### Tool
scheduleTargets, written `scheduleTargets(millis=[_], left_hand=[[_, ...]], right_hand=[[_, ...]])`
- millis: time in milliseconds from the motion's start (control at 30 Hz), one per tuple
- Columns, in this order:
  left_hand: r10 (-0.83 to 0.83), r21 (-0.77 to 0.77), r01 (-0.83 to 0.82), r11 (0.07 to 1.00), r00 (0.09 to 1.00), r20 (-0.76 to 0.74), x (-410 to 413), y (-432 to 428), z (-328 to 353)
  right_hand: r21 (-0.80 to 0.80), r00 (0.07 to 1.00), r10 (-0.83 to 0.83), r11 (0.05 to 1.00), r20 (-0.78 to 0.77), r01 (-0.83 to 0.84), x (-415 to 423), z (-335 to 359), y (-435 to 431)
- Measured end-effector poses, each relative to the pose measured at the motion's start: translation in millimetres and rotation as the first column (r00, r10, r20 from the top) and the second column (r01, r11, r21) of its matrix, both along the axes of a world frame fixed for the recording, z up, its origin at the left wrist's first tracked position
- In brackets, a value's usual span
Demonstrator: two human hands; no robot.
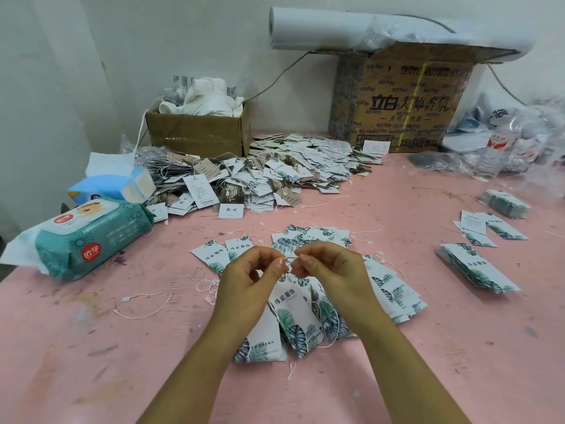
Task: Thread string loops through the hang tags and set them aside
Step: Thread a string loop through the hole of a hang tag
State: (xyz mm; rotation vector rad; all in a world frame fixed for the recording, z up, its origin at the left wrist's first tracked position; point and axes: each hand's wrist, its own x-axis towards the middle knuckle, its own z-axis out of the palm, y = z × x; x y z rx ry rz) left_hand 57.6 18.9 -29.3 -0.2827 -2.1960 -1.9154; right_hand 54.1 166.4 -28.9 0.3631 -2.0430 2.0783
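A wipes pack (91,237) lies at the left of the pink table (91,347). At centre, the left hand (244,289) and right hand (333,276) meet fingertip to fingertip, both pinching a string (324,346) above leaf-print tags (287,304), with more tags scattered on the table beneath. 3 tag stacks (477,267) lie well apart at the right.

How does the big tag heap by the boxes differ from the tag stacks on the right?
The heap is loose and scattered, mixing white and brown tags with strings showing; the stacks are tidy, leaf-print, no strings visible. The heap is far larger than the stacks. Both lie on the pink table.
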Motion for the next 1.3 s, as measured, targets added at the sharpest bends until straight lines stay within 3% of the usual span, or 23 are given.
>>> scheduleTargets(millis=[467, 767, 1300], left_hand=[[-0.026, -0.187, 0.003, 0.982, 0.993, -0.118, 1.6, -0.5, -1.5], [-0.065, -0.287, 0.021, 0.958, 0.987, -0.145, -0.1, -3.3, -2.6], [-0.07, -0.205, 0.048, 0.978, 0.993, -0.1, -1.8, -5.1, -2.2]], right_hand=[[0.171, 0.996, -0.01, 0.985, -0.085, 0.025, 2.1, 1.5, -0.5], [0.157, 1.0, 0.031, 0.987, 0.003, -0.032, 1.3, 1.6, 1.4], [0.033, 0.986, 0.157, 0.987, 0.052, -0.159, 4.4, 3.6, -1.8]])
